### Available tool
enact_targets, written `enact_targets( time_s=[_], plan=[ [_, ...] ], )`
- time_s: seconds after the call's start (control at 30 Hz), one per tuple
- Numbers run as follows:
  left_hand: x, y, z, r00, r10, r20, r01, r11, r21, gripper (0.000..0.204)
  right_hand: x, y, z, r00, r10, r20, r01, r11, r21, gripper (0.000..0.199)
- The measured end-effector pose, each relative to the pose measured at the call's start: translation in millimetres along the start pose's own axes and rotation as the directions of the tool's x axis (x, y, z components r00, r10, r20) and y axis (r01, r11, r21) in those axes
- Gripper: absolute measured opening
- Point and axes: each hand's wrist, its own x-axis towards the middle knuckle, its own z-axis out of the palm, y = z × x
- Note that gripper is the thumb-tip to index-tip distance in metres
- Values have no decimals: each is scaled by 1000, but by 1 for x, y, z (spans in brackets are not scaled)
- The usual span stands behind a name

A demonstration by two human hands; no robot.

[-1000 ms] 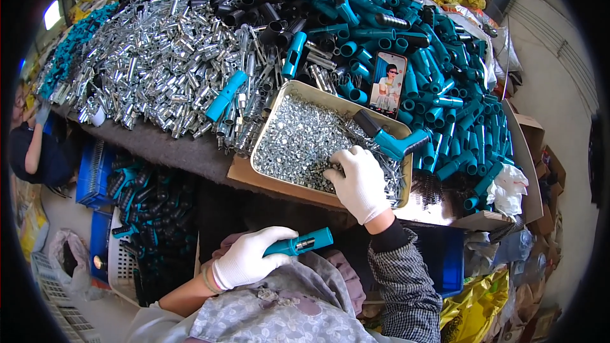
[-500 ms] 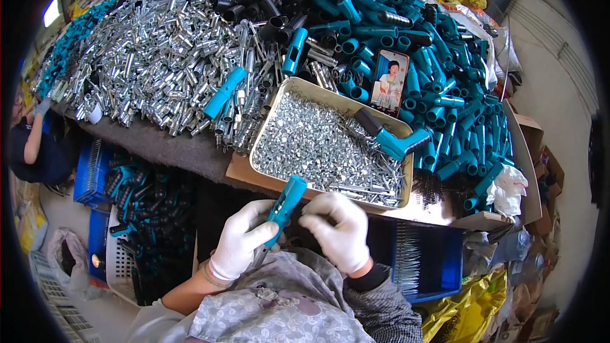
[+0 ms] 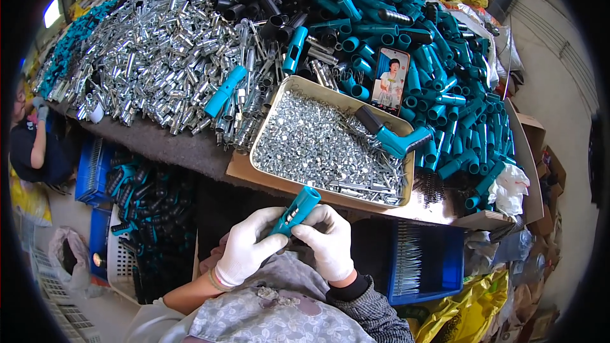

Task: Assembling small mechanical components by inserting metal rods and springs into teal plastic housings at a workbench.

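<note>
A teal plastic tubular housing (image 3: 300, 207) is tilted in front of me, its open round end pointing up and away. Bright metal shows through a slot in its side. My left hand (image 3: 249, 246), in a white glove, is wrapped round its lower part. From the other side my right hand (image 3: 330, 242), also gloved in white, closes on the same housing with the thumb against it. The right fingertips are hidden behind the housing. Just beyond my hands, a cream tray (image 3: 254, 164) full of small metal pieces has another teal housing with a black end (image 3: 395, 142) across its right rim.
Metal tubes (image 3: 159, 63) are heaped at left, teal housings (image 3: 438, 70) at right. A phone (image 3: 389, 82) leans among the housings. Below the bench sit a white basket (image 3: 121, 260) of black-and-teal parts and a blue bin (image 3: 445, 267) with metal pins. A co-worker (image 3: 32, 146) is at far left.
My right hand has come in from the right and closed on the housing. The housing has moved slightly right and down, tilting more to the right. The co-worker's arm has shifted.
</note>
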Motion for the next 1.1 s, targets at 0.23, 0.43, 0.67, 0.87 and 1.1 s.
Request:
enact_targets(
  time_s=[0.23,0.43,0.67,0.87,1.1],
  plan=[
    [0,-4,-7,991,33,129,-53,987,154,47,4,-9,7,998,-35,49,50,938,-343,31],
    [2,-5,-14,971,-119,208,208,850,-484,55,47,-65,-26,809,-384,445,549,222,-805,15],
    [1,-5,-17,966,-197,167,253,846,-469,50,154,-94,-102,871,-434,230,46,-393,-918,45],
    [2,5,-19,977,-171,126,209,882,-422,54,139,-102,-102,700,-636,325,251,-207,-946,45],
    [12,27,-23,983,-94,158,110,990,-92,47,28,-123,-45,794,-233,561,518,-224,-826,46]
  ],
)
